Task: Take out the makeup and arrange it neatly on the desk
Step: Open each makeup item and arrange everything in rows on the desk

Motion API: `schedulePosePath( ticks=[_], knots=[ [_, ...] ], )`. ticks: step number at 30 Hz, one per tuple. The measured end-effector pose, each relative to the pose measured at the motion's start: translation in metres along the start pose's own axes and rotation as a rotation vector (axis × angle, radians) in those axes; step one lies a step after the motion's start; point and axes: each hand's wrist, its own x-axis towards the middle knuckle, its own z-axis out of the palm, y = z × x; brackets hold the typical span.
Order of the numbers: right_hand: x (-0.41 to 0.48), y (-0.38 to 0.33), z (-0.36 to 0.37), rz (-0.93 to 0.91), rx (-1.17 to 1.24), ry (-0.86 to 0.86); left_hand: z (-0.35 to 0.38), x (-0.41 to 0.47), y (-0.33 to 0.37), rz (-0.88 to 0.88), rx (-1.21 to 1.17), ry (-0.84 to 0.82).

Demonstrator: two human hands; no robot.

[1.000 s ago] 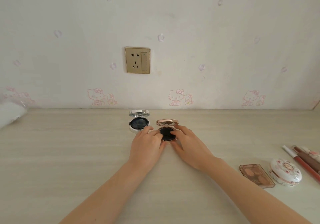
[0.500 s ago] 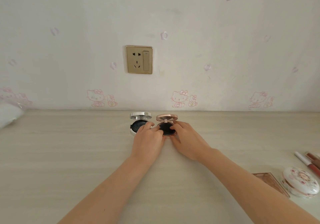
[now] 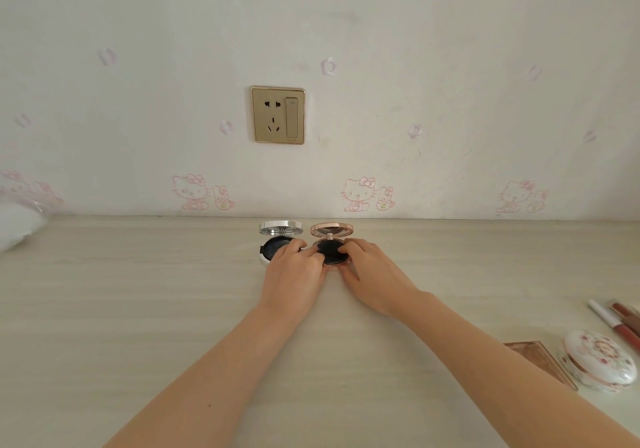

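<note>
Two open round compacts stand side by side near the wall on the pale wooden desk (image 3: 138,309). The silver compact (image 3: 277,236) is on the left, its lid upright. The rose-gold compact (image 3: 331,239) is on the right, a black puff showing inside. My left hand (image 3: 294,274) and my right hand (image 3: 374,274) both grip the rose-gold compact's base, fingertips on the puff. My left hand partly covers the silver compact's base.
At the desk's right edge lie a brown eyeshadow palette (image 3: 540,361), a white floral round case (image 3: 599,361) and several lip pencils (image 3: 616,319). A white bag (image 3: 17,226) lies at the far left. A gold wall socket (image 3: 278,115) sits above the compacts.
Both hands have pushed the rose-gold compact farther toward the wall, up beside the silver one. The camera view has tilted, so the items at right sit lower in frame.
</note>
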Motion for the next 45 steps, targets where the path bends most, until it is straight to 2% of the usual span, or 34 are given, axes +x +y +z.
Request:
schedulePosePath(
  ticks=[10, 17, 24, 32, 38, 42, 45],
  knots=[
    [-0.016, -0.001, -0.012, -0.01, 0.038, 0.01, -0.014, -0.01, 0.002, -0.019, -0.062, -0.002],
    [-0.065, 0.013, -0.053, 0.045, -0.066, 0.005, -0.033, -0.027, 0.026, 0.001, -0.186, -0.042],
    [-0.136, 0.046, -0.094, 0.133, -0.144, 0.04, -0.046, -0.039, 0.091, 0.026, -0.408, -0.104],
    [-0.206, 0.099, -0.129, 0.334, -0.207, 0.093, -0.056, -0.032, 0.184, 0.11, -0.616, -0.184],
    [-0.236, 0.131, -0.133, 0.494, -0.236, 0.131, -0.049, -0.016, 0.239, 0.187, -0.643, -0.232],
    [-0.241, 0.143, -0.13, 0.541, -0.249, 0.086, -0.042, -0.003, 0.265, 0.253, -0.563, -0.385],
    [-0.24, 0.137, -0.133, 0.538, -0.193, 0.089, -0.037, 0.004, 0.276, 0.206, -0.547, -0.459]
  ],
)
